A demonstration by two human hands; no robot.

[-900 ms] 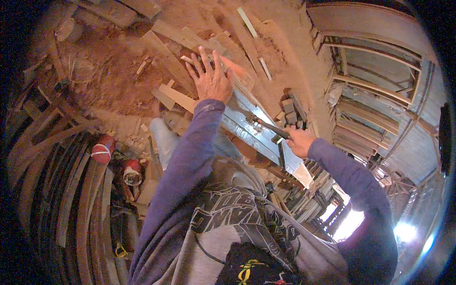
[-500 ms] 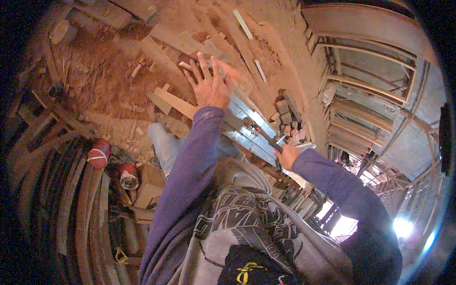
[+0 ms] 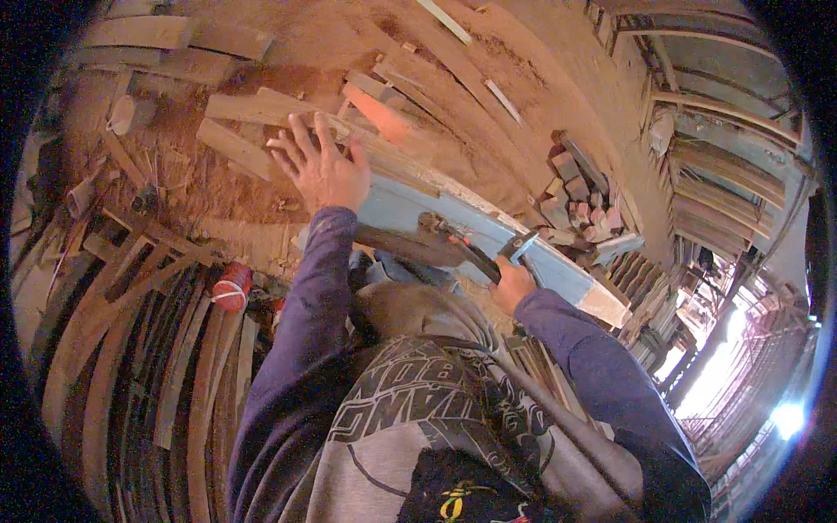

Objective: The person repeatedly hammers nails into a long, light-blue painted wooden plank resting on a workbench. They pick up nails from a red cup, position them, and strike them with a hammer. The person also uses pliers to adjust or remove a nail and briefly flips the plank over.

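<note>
My left hand (image 3: 331, 170) is spread with its fingers apart, over the wooden boards at the near end of a long blue-grey metal bed (image 3: 466, 216). Whether the palm presses on the wood is hard to make out. One pale board (image 3: 253, 109) stretches out beyond my fingertips to the left. Closed round a dark bar-shaped tool (image 3: 475, 257) is my right hand (image 3: 513, 286). The tool has a metal crosspiece near my fingers and a small red mark, and lies across the metal bed. Its exact kind is unclear.
Sawdust covers the ground, with an orange piece (image 3: 375, 109) and thin strips lying about. Cut wooden blocks (image 3: 575, 196) are heaped to the right. Long curved planks (image 3: 166, 375) stack at the lower left, beside a red container (image 3: 232, 286). Timber frames (image 3: 732, 113) stand at the right.
The whole view has swung, and my left hand appears further left over the boards. My right hand keeps its hold on the bar tool. The metal bed looks less glaring.
</note>
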